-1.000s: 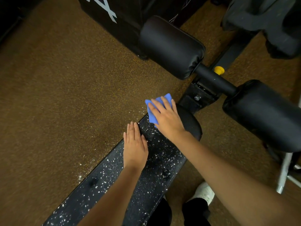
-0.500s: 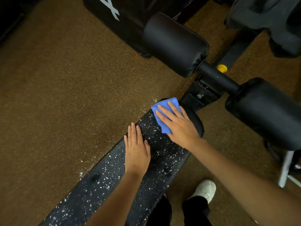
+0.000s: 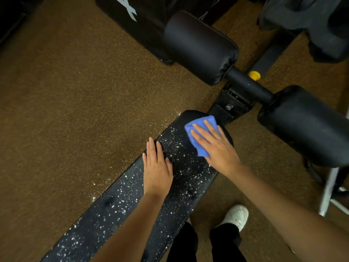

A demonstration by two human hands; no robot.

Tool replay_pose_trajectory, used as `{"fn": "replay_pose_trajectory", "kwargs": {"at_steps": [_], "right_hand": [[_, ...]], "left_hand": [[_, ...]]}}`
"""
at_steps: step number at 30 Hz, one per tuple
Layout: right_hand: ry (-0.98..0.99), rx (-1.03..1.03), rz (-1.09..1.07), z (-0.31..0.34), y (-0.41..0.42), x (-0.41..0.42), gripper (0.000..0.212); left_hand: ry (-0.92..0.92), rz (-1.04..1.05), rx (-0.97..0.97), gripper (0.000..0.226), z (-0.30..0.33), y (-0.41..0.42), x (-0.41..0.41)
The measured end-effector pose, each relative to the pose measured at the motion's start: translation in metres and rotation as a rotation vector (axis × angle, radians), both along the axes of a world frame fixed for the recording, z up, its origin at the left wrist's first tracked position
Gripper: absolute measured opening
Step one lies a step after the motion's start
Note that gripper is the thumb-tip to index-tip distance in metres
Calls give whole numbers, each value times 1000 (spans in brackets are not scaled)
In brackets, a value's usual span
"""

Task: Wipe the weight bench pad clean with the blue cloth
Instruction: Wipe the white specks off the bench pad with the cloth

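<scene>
**Q:** State the position of the blue cloth.

**A:** The blue cloth lies folded on the far, rounded end of the weight bench pad, next to the black frame bracket. My right hand rests flat on top of it, fingers straight and slightly spread. That grip is apart, not clamped: I press the cloth down and do not pinch it. Cloth edges show past my fingertips and beside my palm.

**Q:** And the other grip?

**A:** My left hand lies palm-down on the pad's left edge, just beside the right hand and not touching the cloth. Its fingers are straight and held side by side. It holds nothing.

**Q:** Condition of the pad?

**A:** Black, running diagonally from lower left to upper right. White specks cover it between and behind my hands. A thinner scatter lies on the brown speckled floor along its left edge.

**Q:** Surroundings?

**A:** Beyond the bracket, a black crossbar carries two padded rollers, the left roller and the right roller. A yellow knob sits just behind the bar. A black box with white lettering stands on the floor behind the left roller. My white shoe is on the floor to the right of the pad.
</scene>
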State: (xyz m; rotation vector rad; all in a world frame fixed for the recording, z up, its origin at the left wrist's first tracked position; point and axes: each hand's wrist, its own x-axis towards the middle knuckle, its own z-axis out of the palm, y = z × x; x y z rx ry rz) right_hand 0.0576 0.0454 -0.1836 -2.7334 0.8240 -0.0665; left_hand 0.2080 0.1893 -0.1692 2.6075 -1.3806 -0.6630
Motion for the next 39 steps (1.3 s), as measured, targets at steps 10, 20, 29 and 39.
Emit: {"fn": "replay_pose_trajectory", "kwargs": {"at_steps": [10,20,29,39], "right_hand": [[-5,43,-184,-4,30,-30,100],[-7,175,-336,1,-12,-10,94],[-82,236,-477,-7,56,-40,88],[26,110,-349,-1,21,-27,97]], "left_hand": [[-83,-10,-7,62,-6,8,-9],[-44,-12,-2,69,-4,4,-14],[-89,-9,31,68,-7,5,-18],[-102,6,6,64,-7,12,-17]]}}
